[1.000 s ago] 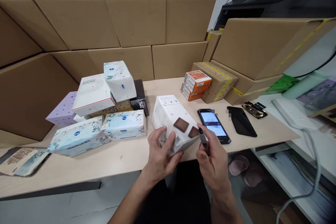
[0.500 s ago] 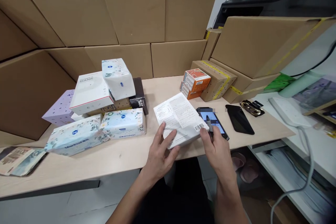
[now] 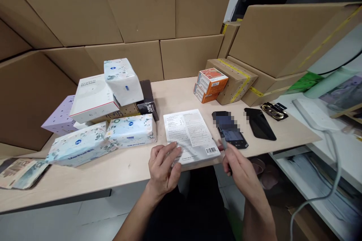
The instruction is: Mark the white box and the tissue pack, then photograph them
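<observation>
A white box (image 3: 192, 131) with printed text and a barcode lies flat near the table's front edge. On its lower left corner rests my left hand (image 3: 164, 167), fingers laid over the top and thumb at the front edge. My right hand (image 3: 239, 167) is closed around a marker pen (image 3: 224, 144) just right of the box; its grey end points up and away, and most of its length is hidden by the fingers. Beyond this hand lies a smartphone (image 3: 233, 135), its screen partly blurred out. A black flat phone-like slab (image 3: 260, 124) is farther right.
On the left are tissue packs (image 3: 131, 131), a power bank box (image 3: 93, 98), a purple box (image 3: 60, 116) and banknotes (image 3: 22, 173). Orange boxes (image 3: 210, 83) stand by a taped carton (image 3: 233, 79). A coiled cable (image 3: 273, 111) lies at right. Cardboard walls (image 3: 135, 11) close off the back.
The white box has gone from tilted to flat on the table. My left hand shifted left on it. My right hand with the marker pen came down and off the phone.
</observation>
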Demonstrator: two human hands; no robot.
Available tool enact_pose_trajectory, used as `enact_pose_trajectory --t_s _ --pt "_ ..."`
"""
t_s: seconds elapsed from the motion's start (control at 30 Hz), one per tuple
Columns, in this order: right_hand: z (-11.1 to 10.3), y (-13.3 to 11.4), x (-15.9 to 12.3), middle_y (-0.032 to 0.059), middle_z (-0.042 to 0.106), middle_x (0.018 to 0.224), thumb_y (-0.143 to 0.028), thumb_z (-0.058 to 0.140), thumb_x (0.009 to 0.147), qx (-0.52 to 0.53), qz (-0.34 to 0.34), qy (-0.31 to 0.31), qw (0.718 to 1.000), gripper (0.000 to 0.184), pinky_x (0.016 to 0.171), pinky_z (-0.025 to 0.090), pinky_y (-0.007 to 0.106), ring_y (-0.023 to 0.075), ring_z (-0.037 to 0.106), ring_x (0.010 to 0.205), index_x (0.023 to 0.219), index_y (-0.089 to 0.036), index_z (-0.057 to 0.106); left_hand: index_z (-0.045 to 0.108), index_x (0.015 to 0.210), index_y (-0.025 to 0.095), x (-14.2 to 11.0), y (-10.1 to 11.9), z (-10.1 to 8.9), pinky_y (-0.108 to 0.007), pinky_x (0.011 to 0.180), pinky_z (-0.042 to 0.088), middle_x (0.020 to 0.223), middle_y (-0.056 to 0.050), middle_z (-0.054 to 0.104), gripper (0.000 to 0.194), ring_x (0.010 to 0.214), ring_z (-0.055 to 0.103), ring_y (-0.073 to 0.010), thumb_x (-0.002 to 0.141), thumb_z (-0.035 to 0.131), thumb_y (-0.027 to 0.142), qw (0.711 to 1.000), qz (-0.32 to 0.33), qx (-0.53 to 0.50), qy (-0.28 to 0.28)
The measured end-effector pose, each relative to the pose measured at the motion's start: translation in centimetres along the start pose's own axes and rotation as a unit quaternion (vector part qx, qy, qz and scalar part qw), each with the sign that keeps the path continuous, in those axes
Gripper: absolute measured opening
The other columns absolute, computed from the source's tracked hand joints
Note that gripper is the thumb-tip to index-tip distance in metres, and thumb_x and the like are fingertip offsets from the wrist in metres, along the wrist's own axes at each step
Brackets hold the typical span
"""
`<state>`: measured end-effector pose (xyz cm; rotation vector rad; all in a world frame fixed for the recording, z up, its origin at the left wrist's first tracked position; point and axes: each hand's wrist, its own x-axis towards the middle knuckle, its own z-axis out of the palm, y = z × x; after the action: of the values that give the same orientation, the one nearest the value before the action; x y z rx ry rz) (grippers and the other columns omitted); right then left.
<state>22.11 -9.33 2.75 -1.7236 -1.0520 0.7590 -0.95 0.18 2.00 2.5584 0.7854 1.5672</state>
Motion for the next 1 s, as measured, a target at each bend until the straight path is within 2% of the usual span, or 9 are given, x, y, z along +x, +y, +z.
enact_pose_trajectory --t_s 0.1,0.2,0.27,0.37,0.43,0.57,0.73,0.93,1.0 --pt "-0.6 -0.4 0.5 0.0029 0.068 0.093 -0.047 0.049 0.098 0.083 -0.035 0.031 0.995 0.054 0.050 0.046 0.026 0.0105 0.052 0.054 0.148 -0.028 0.042 0.064 0.121 0.017 0.7 -0.3 -0.1 -0.044 0.089 0.050 0.109 -0.013 0.071 0.033 0.104 0.065 -0.0249 0.098 0.042 0.027 0.999 0.016 -0.029 -0.002" --pt "-0.9 -1.7 1.6 0.0046 0.069 0.097 -0.041 0.054 0.095 0.177 -0.080 0.032 0.980 0.040 0.051 0.048 0.028 0.0110 0.055 0.055 0.133 -0.028 0.054 0.062 0.129 0.019 1.5 -0.8 -0.1 -0.056 0.108 0.043 0.126 -0.013 0.067 0.041 0.133 0.052 -0.0324 0.099 0.042 0.039 0.996 0.008 -0.053 -0.070" --pt "-1.2 -2.8 2.5 0.0064 0.071 0.094 -0.046 0.052 0.094 0.236 -0.090 0.010 0.968 0.034 0.054 0.051 0.034 0.0149 0.059 0.058 0.120 -0.026 0.059 0.060 0.134 0.020 1.7 -1.1 0.0 -0.061 0.117 0.032 0.135 -0.012 0.064 0.048 0.144 0.041 -0.0350 0.097 0.045 0.047 0.990 0.001 -0.050 -0.130" --pt "-1.3 -4.3 3.9 0.0123 0.073 0.105 -0.065 0.050 0.085 0.276 -0.110 -0.039 0.954 0.052 0.059 0.054 0.042 0.0215 0.063 0.064 0.120 -0.027 0.054 0.059 0.135 0.020 1.8 -1.2 -0.3 -0.062 0.120 0.026 0.138 -0.012 0.063 0.055 0.144 0.041 -0.0352 0.095 0.049 0.055 0.982 0.005 -0.036 -0.183" --pt "-1.0 -5.2 4.9 0.0116 0.074 0.103 -0.067 0.059 0.077 0.272 -0.120 -0.040 0.954 0.057 0.061 0.053 0.043 0.0225 0.063 0.065 0.118 -0.028 0.051 0.061 0.134 0.019 1.8 -1.1 -0.6 -0.060 0.119 0.030 0.138 -0.012 0.063 0.059 0.143 0.043 -0.0359 0.093 0.050 0.060 0.980 0.012 -0.032 -0.197" --pt "0.8 -7.1 7.1 -0.0010 0.065 0.060 -0.058 0.058 0.087 0.277 -0.112 -0.039 0.954 0.034 0.052 0.046 0.031 0.0161 0.054 0.051 0.098 -0.026 0.055 0.063 0.131 0.019 2.0 -0.9 -1.3 -0.056 0.114 0.039 0.132 -0.012 0.067 0.065 0.135 0.050 -0.0354 0.092 0.045 0.068 0.979 0.028 -0.047 -0.195" --pt "3.9 -8.6 10.0 0.0007 0.066 0.069 -0.053 0.055 0.092 0.219 -0.145 -0.125 0.957 0.036 0.054 0.044 0.025 0.0108 0.054 0.056 0.097 -0.019 0.066 0.064 0.130 0.020 2.7 -1.1 -0.9 -0.050 0.107 0.043 0.126 -0.011 0.069 0.062 0.121 0.058 -0.0298 0.098 0.033 0.062 0.978 -0.008 -0.101 -0.181" --pt "5.7 -7.7 11.4 -0.0022 0.064 0.070 -0.045 0.062 0.088 0.117 -0.140 -0.154 0.971 0.026 0.052 0.044 0.021 0.0092 0.054 0.056 0.093 -0.019 0.060 0.066 0.127 0.024 2.4 -1.3 -0.3 -0.054 0.121 0.018 0.132 -0.009 0.065 0.062 0.134 0.049 -0.0300 0.099 0.025 0.062 0.972 -0.045 -0.110 -0.202" --pt "5.7 -7.5 11.4 -0.0022 0.065 0.070 -0.045 0.059 0.090 0.093 -0.146 -0.150 0.973 0.025 0.053 0.044 0.022 0.0094 0.055 0.056 0.091 -0.020 0.059 0.063 0.131 0.025 2.2 -1.4 -0.2 -0.053 0.122 0.016 0.136 -0.009 0.062 0.063 0.134 0.049 -0.0294 0.099 0.025 0.063 0.971 -0.050 -0.109 -0.206"
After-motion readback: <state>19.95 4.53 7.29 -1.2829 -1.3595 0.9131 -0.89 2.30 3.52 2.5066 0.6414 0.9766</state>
